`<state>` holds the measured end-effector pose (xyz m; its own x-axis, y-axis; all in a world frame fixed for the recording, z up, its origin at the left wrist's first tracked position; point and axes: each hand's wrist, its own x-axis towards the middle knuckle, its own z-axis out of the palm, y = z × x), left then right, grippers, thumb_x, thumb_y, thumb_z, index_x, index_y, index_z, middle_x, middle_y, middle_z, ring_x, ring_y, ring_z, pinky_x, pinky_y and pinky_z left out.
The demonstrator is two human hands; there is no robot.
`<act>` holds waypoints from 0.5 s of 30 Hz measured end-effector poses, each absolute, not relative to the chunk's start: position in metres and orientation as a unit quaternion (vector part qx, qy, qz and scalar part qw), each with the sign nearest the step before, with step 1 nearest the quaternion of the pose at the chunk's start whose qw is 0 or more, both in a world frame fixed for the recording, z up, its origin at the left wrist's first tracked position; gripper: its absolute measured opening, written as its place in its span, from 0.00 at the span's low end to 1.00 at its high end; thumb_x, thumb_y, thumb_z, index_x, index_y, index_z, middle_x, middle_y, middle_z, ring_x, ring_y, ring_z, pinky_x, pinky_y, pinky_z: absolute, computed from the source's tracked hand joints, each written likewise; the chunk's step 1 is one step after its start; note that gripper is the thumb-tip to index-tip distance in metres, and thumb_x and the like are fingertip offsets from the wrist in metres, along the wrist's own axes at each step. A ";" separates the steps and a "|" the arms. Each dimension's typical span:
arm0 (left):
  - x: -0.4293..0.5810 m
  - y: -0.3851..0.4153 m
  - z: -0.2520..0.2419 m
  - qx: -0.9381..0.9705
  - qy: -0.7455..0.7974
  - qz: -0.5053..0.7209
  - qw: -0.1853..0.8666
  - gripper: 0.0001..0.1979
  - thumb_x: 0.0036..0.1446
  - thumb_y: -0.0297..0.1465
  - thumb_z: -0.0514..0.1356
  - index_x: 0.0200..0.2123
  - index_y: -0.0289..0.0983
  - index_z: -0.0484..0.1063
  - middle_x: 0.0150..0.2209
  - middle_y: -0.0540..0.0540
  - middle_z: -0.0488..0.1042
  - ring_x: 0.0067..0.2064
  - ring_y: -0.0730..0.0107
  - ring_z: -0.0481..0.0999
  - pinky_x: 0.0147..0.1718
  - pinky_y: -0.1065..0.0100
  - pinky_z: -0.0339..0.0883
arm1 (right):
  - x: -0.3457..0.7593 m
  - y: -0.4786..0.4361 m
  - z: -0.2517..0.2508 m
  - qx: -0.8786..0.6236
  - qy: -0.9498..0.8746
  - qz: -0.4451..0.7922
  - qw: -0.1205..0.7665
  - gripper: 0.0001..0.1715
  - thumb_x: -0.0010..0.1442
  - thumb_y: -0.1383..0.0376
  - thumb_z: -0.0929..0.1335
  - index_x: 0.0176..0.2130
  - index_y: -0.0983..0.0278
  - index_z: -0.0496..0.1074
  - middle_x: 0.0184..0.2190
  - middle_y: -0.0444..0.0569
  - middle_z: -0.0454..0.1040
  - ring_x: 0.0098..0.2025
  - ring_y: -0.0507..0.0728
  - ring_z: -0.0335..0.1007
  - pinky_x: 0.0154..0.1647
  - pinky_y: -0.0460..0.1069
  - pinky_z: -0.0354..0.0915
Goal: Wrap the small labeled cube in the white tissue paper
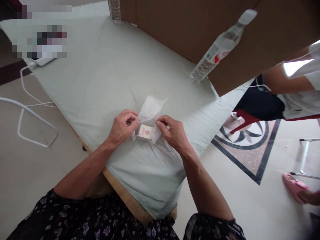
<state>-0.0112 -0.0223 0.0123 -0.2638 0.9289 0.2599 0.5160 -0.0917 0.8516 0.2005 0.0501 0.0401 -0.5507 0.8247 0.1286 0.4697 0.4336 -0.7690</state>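
A small pale box (146,132) with a red printed emblem lies on the cloth-covered table, within a thin white translucent wrapping sheet (151,108). My left hand (125,124) pinches the sheet's left side beside the box. On the opposite side, my right hand (171,130) pinches the sheet between thumb and forefinger. The wrapping stands up behind the box, and its top face shows between my hands. Whether the wrapping is a bag or a loose sheet I cannot tell.
A clear plastic bottle (220,50) with a red and white label stands by a large brown cardboard panel (170,30). Another bottle (115,11) is at the back. White cables (37,100) hang off the left edge. A person (287,90) sits at the right.
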 end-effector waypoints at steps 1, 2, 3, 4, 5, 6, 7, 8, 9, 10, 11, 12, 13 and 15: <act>-0.013 -0.022 0.012 0.551 0.650 0.482 0.203 0.08 0.57 0.33 0.59 0.27 0.38 0.73 0.43 0.42 0.81 0.37 0.68 0.78 0.34 0.67 0.72 | 0.204 0.050 0.038 -0.420 -0.787 0.350 0.285 0.10 0.65 0.60 0.65 0.35 0.60 0.74 0.32 0.46 0.80 0.33 0.54 0.72 0.39 0.49 0.64; -0.015 -0.022 0.011 0.539 0.663 0.486 0.186 0.07 0.57 0.33 0.59 0.27 0.38 0.72 0.43 0.43 0.81 0.36 0.69 0.77 0.33 0.67 0.71 | 0.208 0.050 0.034 -0.443 -0.766 0.347 0.312 0.09 0.63 0.60 0.65 0.37 0.60 0.74 0.32 0.46 0.80 0.33 0.54 0.72 0.38 0.49 0.65; -0.017 -0.021 0.009 0.533 0.676 0.481 0.165 0.07 0.56 0.32 0.59 0.26 0.39 0.71 0.42 0.43 0.82 0.35 0.68 0.76 0.32 0.66 0.70 | 0.212 0.049 0.030 -0.467 -0.746 0.341 0.330 0.09 0.62 0.59 0.66 0.39 0.60 0.74 0.32 0.46 0.79 0.32 0.54 0.72 0.37 0.50 0.65; -0.019 -0.021 0.008 0.533 0.690 0.470 0.141 0.06 0.55 0.30 0.59 0.26 0.39 0.70 0.41 0.44 0.82 0.36 0.68 0.76 0.33 0.65 0.70 | 0.216 0.049 0.025 -0.492 -0.731 0.331 0.337 0.10 0.61 0.59 0.66 0.41 0.60 0.73 0.31 0.45 0.79 0.31 0.54 0.71 0.36 0.50 0.65; -0.021 -0.021 0.007 0.537 0.704 0.450 0.113 0.06 0.53 0.29 0.59 0.25 0.39 0.69 0.40 0.45 0.82 0.37 0.66 0.76 0.35 0.63 0.70 | 0.221 0.049 0.020 -0.516 -0.723 0.317 0.332 0.12 0.60 0.59 0.66 0.43 0.60 0.73 0.29 0.44 0.78 0.29 0.54 0.71 0.36 0.50 0.65; -0.023 -0.020 0.006 0.543 0.720 0.424 0.086 0.06 0.51 0.27 0.60 0.23 0.40 0.67 0.38 0.45 0.81 0.38 0.63 0.76 0.38 0.61 0.71 | 0.225 0.049 0.015 -0.536 -0.723 0.301 0.316 0.13 0.59 0.60 0.66 0.44 0.60 0.73 0.28 0.43 0.78 0.28 0.54 0.70 0.36 0.51 0.65; -0.025 -0.020 0.004 0.548 0.736 0.393 0.061 0.07 0.49 0.26 0.60 0.22 0.40 0.66 0.36 0.45 0.81 0.39 0.60 0.76 0.41 0.57 0.71 | 0.229 0.049 0.011 -0.553 -0.727 0.283 0.293 0.14 0.59 0.60 0.67 0.45 0.60 0.73 0.27 0.43 0.77 0.27 0.54 0.69 0.36 0.51 0.64; -0.026 -0.020 0.003 0.551 0.751 0.362 0.040 0.08 0.48 0.26 0.60 0.21 0.40 0.64 0.34 0.44 0.80 0.41 0.57 0.76 0.44 0.54 0.70 | 0.233 0.048 0.007 -0.565 -0.734 0.264 0.269 0.15 0.59 0.60 0.67 0.46 0.60 0.74 0.27 0.43 0.77 0.28 0.55 0.70 0.36 0.52 0.64; -0.027 -0.020 0.002 0.551 0.764 0.334 0.025 0.09 0.48 0.26 0.61 0.21 0.41 0.64 0.33 0.44 0.79 0.41 0.54 0.75 0.45 0.51 0.69 | 0.235 0.048 0.005 -0.574 -0.741 0.244 0.249 0.17 0.59 0.60 0.67 0.47 0.60 0.74 0.28 0.43 0.78 0.29 0.56 0.70 0.37 0.52 0.64; -0.028 -0.020 0.000 0.550 0.775 0.313 0.016 0.09 0.48 0.26 0.61 0.21 0.41 0.64 0.33 0.43 0.78 0.42 0.52 0.75 0.45 0.50 0.69 | 0.237 0.047 0.005 -0.580 -0.746 0.225 0.237 0.18 0.59 0.61 0.67 0.49 0.60 0.74 0.29 0.44 0.78 0.29 0.56 0.71 0.37 0.53 0.64; -0.028 -0.020 -0.001 0.547 0.782 0.299 0.010 0.08 0.49 0.27 0.61 0.22 0.41 0.65 0.33 0.42 0.78 0.42 0.51 0.75 0.45 0.49 0.68 | 0.238 0.045 0.007 -0.584 -0.749 0.206 0.236 0.19 0.59 0.61 0.68 0.50 0.60 0.74 0.30 0.45 0.79 0.30 0.57 0.71 0.38 0.53 0.65; -0.029 -0.021 -0.001 0.545 0.785 0.294 0.008 0.07 0.49 0.27 0.61 0.23 0.41 0.66 0.33 0.42 0.78 0.42 0.50 0.75 0.45 0.48 0.68 | 0.239 0.043 0.010 -0.583 -0.750 0.190 0.248 0.19 0.59 0.61 0.68 0.51 0.61 0.74 0.31 0.45 0.80 0.30 0.57 0.71 0.38 0.54 0.66; -0.030 -0.021 -0.002 0.542 0.786 0.297 0.010 0.05 0.49 0.27 0.61 0.26 0.41 0.68 0.33 0.43 0.78 0.42 0.51 0.75 0.46 0.48 0.69 | 0.238 0.041 0.014 -0.577 -0.751 0.175 0.269 0.19 0.60 0.61 0.68 0.51 0.61 0.74 0.33 0.46 0.80 0.30 0.56 0.71 0.39 0.55 0.67; -0.032 -0.022 0.000 0.536 0.779 0.324 0.020 0.07 0.48 0.26 0.61 0.32 0.42 0.71 0.33 0.45 0.77 0.40 0.54 0.75 0.46 0.49 0.70 | 0.235 0.036 0.026 -0.537 -0.763 0.157 0.323 0.16 0.63 0.61 0.68 0.50 0.61 0.74 0.35 0.48 0.81 0.32 0.56 0.73 0.42 0.56 0.70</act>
<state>-0.0316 -0.0224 -0.0004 -0.4244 0.8482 0.3169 0.8227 0.2150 0.5263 0.2351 0.0359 0.0255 -0.2140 0.9213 0.3248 0.7185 0.3737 -0.5866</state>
